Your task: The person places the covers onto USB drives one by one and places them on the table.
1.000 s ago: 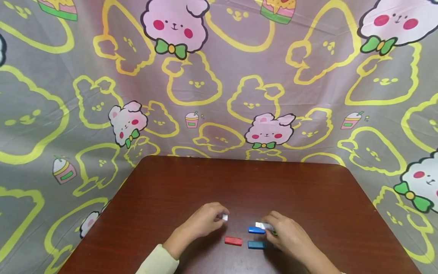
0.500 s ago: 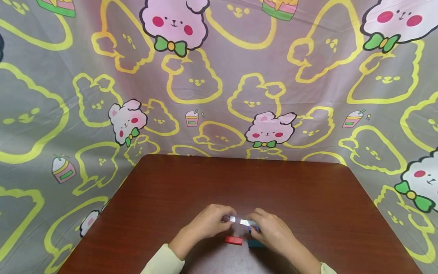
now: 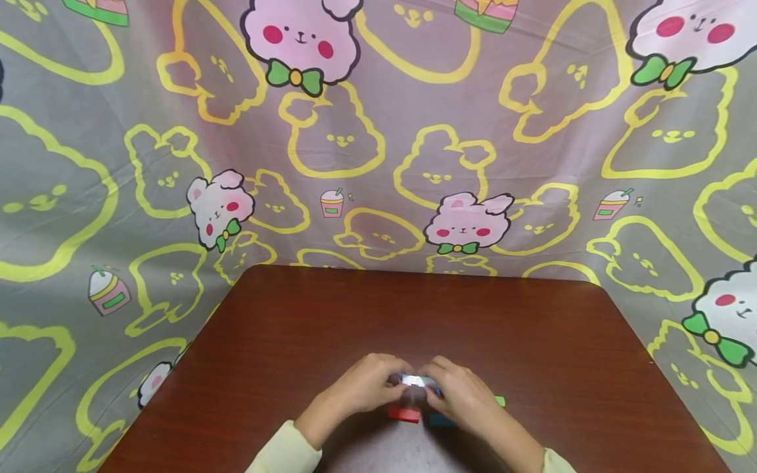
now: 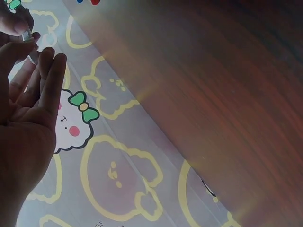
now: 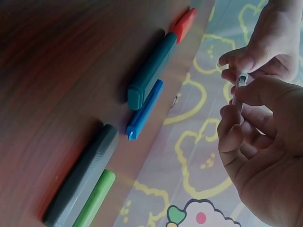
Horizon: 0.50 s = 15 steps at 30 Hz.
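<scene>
In the head view my left hand (image 3: 368, 383) and right hand (image 3: 464, 394) meet above the table's near middle. Between their fingertips is a small whitish stick (image 3: 416, 380) with a bright, silvery part; its exact kind is unclear. The left thumb and fingers pinch a small white piece at its left end, mostly hidden by them. The right thumb and fingers pinch the stick's other end. Under the hands lie a small red block (image 3: 404, 414) and a teal block (image 5: 149, 75). A slim blue piece (image 5: 144, 111) lies beside the teal one.
A dark grey block (image 5: 85, 175) and a slim green piece (image 5: 94, 201) lie side by side, right of the blue piece. The brown wooden table (image 3: 414, 315) backs onto a patterned cloth (image 3: 378, 151) that also hangs at both sides.
Both hands have moved together; the right hand came left with the whitish stick to meet the left hand's white piece. The gap between the two has closed. The blocks have stayed put.
</scene>
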### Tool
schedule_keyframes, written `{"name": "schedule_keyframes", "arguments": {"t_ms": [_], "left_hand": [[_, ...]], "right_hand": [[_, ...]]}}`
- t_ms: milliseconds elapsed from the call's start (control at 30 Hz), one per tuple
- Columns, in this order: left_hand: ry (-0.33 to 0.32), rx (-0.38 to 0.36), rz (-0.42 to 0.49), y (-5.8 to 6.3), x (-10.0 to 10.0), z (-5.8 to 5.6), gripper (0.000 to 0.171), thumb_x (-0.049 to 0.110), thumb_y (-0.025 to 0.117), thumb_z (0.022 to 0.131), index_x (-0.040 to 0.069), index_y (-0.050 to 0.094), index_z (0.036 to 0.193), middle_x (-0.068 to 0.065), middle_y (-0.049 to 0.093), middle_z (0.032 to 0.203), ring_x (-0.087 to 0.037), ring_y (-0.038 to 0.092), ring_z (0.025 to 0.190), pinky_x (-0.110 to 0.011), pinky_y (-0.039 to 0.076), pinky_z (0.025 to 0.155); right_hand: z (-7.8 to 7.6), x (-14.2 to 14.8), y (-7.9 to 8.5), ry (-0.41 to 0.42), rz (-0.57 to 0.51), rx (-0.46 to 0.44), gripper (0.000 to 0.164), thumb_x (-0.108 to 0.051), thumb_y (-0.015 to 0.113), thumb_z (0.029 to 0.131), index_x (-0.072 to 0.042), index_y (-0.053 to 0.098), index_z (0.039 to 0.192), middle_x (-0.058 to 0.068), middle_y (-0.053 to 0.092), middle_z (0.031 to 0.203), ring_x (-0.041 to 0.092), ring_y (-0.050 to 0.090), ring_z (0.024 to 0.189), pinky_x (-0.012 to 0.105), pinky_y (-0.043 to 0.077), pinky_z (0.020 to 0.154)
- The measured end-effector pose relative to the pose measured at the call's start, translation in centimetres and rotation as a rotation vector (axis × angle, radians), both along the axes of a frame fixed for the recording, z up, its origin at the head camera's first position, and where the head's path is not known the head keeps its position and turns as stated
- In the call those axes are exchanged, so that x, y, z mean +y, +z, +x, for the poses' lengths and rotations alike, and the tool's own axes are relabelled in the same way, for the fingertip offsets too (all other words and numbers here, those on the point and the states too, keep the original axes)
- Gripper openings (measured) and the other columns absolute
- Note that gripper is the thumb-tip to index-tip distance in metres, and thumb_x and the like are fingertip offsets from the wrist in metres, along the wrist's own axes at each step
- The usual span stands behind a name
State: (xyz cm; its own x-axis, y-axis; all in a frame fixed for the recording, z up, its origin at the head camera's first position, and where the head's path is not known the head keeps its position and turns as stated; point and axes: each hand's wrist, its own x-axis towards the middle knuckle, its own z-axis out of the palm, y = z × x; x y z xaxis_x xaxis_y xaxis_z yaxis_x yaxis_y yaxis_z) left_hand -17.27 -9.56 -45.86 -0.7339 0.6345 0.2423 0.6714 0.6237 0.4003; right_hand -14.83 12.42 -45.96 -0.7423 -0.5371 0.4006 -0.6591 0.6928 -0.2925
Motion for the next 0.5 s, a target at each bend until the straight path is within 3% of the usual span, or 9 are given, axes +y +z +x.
{"name": "schedule_keyframes", "arguments": {"t_ms": [100, 300, 500], "left_hand": [[-0.004, -0.005, -0.001, 0.0, 0.1, 0.0, 0.018, 0.015, 0.077, 0.089, 0.015, 0.075, 0.106, 0.008, 0.071, 0.095, 0.002, 0.059, 0.081, -0.01, 0.047, 0.072], [0.049, -0.04, -0.005, 0.1, 0.1, 0.0, 0.018, 0.016, 0.074, 0.093, 0.012, 0.072, 0.11, 0.006, 0.073, 0.096, -0.001, 0.064, 0.085, -0.017, 0.051, 0.075], [0.023, 0.065, -0.024, 0.0, -0.1, 0.3, 0.01, 0.017, 0.073, 0.094, 0.01, 0.071, 0.102, 0.005, 0.071, 0.09, -0.004, 0.064, 0.082, -0.021, 0.053, 0.074]], "right_hand": [[-0.1, -0.2, -0.1, 0.015, -0.005, -0.007, 0.023, -0.009, 0.081, 0.08, -0.012, 0.073, 0.101, -0.006, 0.063, 0.093, 0.006, 0.059, 0.072, 0.025, 0.051, 0.059], [-0.4, -0.5, -0.3, 0.025, -0.03, -0.008, 0.021, -0.008, 0.08, 0.081, -0.01, 0.072, 0.101, -0.004, 0.065, 0.094, 0.006, 0.061, 0.074, 0.022, 0.052, 0.06], [-0.7, -1.1, -0.5, 0.054, -0.016, 0.1, 0.019, -0.005, 0.08, 0.08, -0.008, 0.072, 0.097, -0.004, 0.063, 0.088, 0.007, 0.059, 0.069, 0.024, 0.051, 0.058]]}}
